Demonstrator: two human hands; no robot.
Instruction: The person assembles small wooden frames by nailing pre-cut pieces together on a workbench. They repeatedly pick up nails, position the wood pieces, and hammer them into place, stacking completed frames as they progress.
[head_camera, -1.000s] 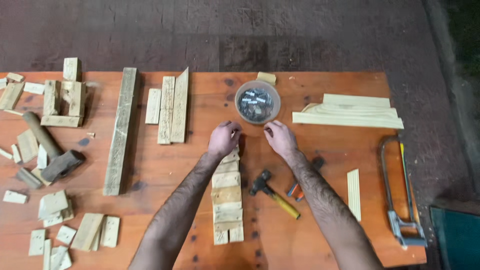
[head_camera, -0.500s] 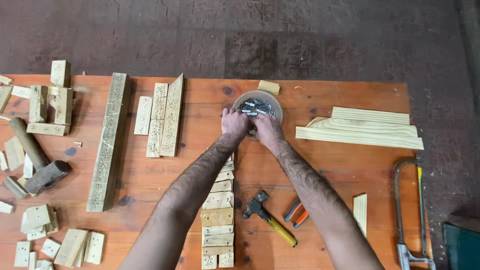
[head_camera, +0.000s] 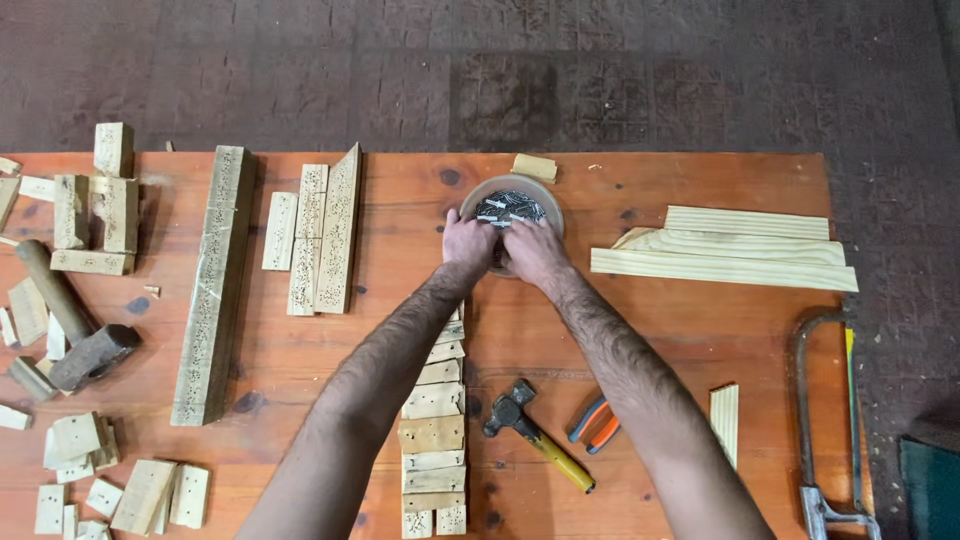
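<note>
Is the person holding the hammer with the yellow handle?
No, the hammer lies untouched on the table while the left hand and right hand reach into the round container.

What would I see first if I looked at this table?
Two bare arms reach up the middle, the left hand and right hand both at a round bowl of small dark bits. Under the left arm runs a row of wood blocks, with a hammer and pliers beside it. A long beam lies at the left.
</note>
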